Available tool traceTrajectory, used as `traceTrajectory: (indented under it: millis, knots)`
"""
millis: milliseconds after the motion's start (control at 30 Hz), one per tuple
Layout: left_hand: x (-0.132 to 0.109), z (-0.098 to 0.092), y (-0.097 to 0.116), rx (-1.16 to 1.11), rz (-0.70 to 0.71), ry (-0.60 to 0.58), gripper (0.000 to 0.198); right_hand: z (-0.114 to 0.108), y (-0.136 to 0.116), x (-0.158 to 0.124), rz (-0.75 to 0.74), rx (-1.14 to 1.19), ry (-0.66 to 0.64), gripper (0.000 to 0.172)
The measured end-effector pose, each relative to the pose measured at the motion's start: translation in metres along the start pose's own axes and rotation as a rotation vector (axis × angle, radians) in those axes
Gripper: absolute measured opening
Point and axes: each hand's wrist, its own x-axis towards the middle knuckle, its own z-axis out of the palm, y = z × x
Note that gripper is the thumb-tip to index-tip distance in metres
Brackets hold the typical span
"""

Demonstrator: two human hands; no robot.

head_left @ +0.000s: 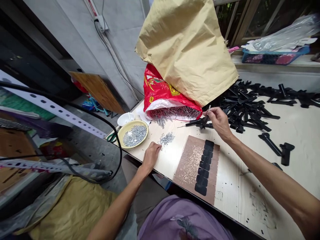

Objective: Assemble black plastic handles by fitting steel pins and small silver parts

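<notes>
My left hand (150, 156) rests by the table's front edge, fingertips pinched together at the side of a small heap of tiny silver metal pieces (167, 138). What those fingers hold, if anything, is too small to make out. Farther right, my right hand (220, 122) is closed in a pinch, with a thin metal pin (209, 108) poking up from the fingertips. Just below it lie black plastic parts (203, 122). An open red bag (162, 90) full of thin metal pins (172, 114) lies left of this hand.
A yellow bowl (120, 136) of silver pieces and a white bowl (123, 120) stand at the table's left corner. A brown board (183, 170) carries a row of black pads (203, 171). Black parts (243, 105) pile up behind. A large tan sack (190, 50) leans over the red bag.
</notes>
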Motion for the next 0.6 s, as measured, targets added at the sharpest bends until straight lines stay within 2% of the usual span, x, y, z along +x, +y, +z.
traceTrajectory:
  millis: [67, 133, 200, 267, 367, 500, 600]
  knots:
    - [0.000, -0.003, 0.002, -0.033, -0.030, -0.005, 0.015, 0.001, -0.016, 0.000, 0.060, 0.112, 0.036, 0.024]
    - [0.001, -0.005, 0.007, -0.158, -0.108, 0.019, 0.010, 0.006, -0.036, -0.010, 0.070, 0.113, -0.030, 0.024]
    - [0.003, -0.007, 0.016, -0.425, -0.266, 0.023, 0.013, 0.015, -0.058, -0.030, 0.037, 0.040, -0.163, 0.024]
    - [0.007, -0.008, 0.029, -0.786, -0.443, -0.026, 0.021, 0.029, -0.078, -0.055, -0.041, -0.050, -0.317, 0.022]
    - [0.013, -0.010, 0.054, -1.201, -0.551, -0.069, 0.028, 0.048, -0.098, -0.084, -0.122, -0.179, -0.460, 0.025]
    - [0.019, -0.008, 0.080, -1.295, -0.534, -0.002, 0.027, 0.059, -0.107, -0.097, -0.124, -0.297, -0.428, 0.030]
    - [0.019, -0.005, 0.088, -1.286, -0.512, 0.001, 0.024, 0.057, -0.108, -0.096, -0.117, -0.357, -0.392, 0.030]
